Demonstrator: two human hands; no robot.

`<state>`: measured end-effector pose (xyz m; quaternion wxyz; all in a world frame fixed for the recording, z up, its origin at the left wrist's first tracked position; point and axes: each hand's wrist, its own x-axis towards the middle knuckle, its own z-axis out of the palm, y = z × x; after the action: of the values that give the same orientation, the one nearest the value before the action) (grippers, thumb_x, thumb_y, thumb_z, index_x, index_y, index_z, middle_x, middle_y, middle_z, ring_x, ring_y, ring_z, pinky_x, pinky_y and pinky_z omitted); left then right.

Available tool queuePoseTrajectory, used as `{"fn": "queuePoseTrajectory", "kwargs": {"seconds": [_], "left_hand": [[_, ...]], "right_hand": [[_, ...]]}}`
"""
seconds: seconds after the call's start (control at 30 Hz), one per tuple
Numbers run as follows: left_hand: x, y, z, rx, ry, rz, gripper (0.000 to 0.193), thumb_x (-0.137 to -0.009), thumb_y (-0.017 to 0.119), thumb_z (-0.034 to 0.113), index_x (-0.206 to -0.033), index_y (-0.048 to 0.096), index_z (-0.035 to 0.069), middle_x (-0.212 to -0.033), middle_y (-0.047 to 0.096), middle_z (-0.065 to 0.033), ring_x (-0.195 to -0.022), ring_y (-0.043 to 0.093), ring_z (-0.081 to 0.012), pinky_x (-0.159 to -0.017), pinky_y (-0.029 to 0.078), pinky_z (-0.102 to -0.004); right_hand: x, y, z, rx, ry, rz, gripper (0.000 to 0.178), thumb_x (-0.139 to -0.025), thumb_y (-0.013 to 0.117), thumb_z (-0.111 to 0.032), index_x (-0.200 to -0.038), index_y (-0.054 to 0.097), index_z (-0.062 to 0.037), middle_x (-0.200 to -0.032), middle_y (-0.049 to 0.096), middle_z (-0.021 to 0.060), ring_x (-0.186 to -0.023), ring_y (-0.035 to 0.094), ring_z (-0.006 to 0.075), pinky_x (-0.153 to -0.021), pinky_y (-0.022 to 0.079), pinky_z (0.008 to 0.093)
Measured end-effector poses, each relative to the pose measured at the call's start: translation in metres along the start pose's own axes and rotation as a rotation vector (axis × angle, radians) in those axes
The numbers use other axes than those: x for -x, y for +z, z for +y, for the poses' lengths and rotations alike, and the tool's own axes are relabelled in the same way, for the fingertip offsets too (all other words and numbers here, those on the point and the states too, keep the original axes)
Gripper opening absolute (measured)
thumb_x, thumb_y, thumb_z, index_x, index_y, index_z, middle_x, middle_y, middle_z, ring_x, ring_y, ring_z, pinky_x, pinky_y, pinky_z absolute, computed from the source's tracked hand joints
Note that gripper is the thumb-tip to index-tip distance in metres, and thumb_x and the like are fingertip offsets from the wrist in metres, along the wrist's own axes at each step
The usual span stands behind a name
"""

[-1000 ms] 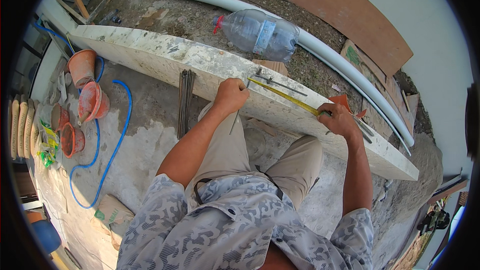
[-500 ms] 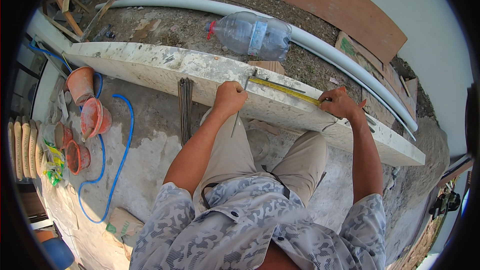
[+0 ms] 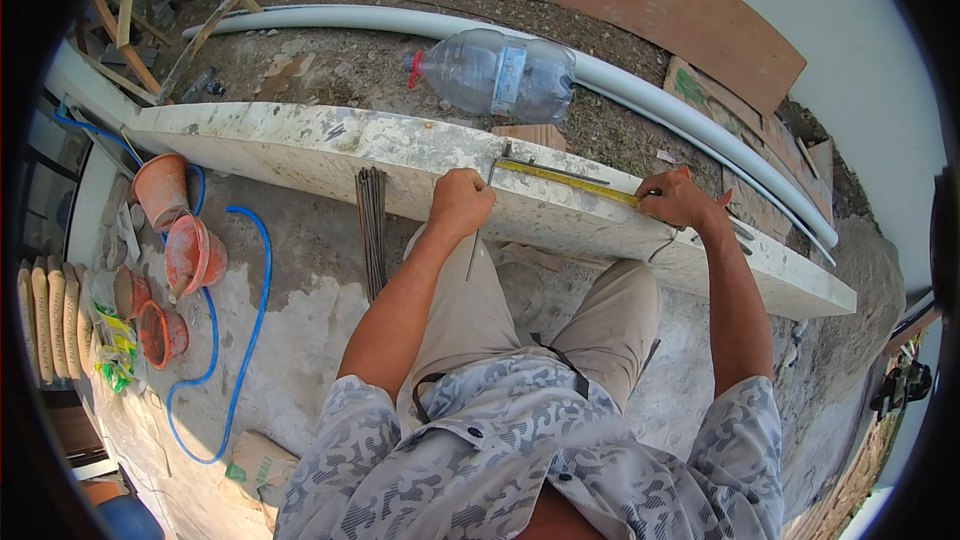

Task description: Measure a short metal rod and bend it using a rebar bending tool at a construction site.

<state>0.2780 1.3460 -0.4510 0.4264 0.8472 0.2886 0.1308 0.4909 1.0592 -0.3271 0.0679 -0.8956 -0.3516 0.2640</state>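
Note:
My left hand (image 3: 462,202) is closed on a thin bent steel rod (image 3: 474,255), whose lower end hangs down in front of the low wall. A yellow tape measure (image 3: 570,182) stretches along the wall's top from beside the rod to my right hand (image 3: 680,200). The fingers of that hand are closed on the tape's right end; small red-orange parts show around the hand, mostly hidden by it. Short dark steel pieces (image 3: 560,173) lie along the wall top beside the tape. A bundle of steel rods (image 3: 371,230) leans against the wall, left of my left hand.
The pale low wall (image 3: 300,125) crosses in front of me. Behind it lie a large clear plastic bottle (image 3: 470,72), white pipes (image 3: 700,125) and a plywood sheet (image 3: 620,0). At left are orange buckets (image 3: 195,252), a blue hose (image 3: 262,285) and stacked bags (image 3: 50,320).
The view has shifted slightly. Both hands keep their places on the rod and the tape measure, with almost no movement along the wall.

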Motion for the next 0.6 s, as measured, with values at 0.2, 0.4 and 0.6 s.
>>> {"fn": "queuePoseTrajectory", "kwargs": {"seconds": [0.2,0.4,0.6], "left_hand": [[-0.002,-0.004,0.002,-0.059,0.01,-0.005,0.019,-0.077,0.071,0.015,-0.081,0.076,-0.003,-0.081,0.074,-0.0204,-0.076,0.073,-0.0324,-0.075,0.057,-0.0412],[-0.002,-0.004,0.001,-0.046,0.005,-0.002,0.02,-0.076,0.071,0.017,-0.08,0.076,-0.003,-0.081,0.074,-0.0211,-0.077,0.073,-0.0339,-0.076,0.057,-0.0417],[0.0,-0.003,0.003,-0.026,0.006,0.026,0.02,-0.077,0.072,0.017,-0.081,0.076,-0.002,-0.082,0.074,-0.0206,-0.077,0.073,-0.0336,-0.076,0.057,-0.0416]], "right_hand": [[0.004,0.002,-0.001,0.03,0.014,0.057,0.041,-0.078,0.064,-0.027,-0.109,0.078,-0.0045,-0.104,0.075,0.0202,-0.095,0.072,0.0334,-0.091,0.055,0.0379],[0.009,-0.007,-0.008,0.012,-0.002,0.011,0.043,-0.075,0.066,-0.027,-0.109,0.078,-0.0038,-0.103,0.075,0.0207,-0.092,0.072,0.033,-0.089,0.055,0.0379],[0.005,0.001,0.003,-0.019,-0.013,0.023,0.047,-0.073,0.067,-0.028,-0.11,0.078,-0.0021,-0.1,0.076,0.0212,-0.089,0.072,0.0324,-0.085,0.056,0.0382]]}}
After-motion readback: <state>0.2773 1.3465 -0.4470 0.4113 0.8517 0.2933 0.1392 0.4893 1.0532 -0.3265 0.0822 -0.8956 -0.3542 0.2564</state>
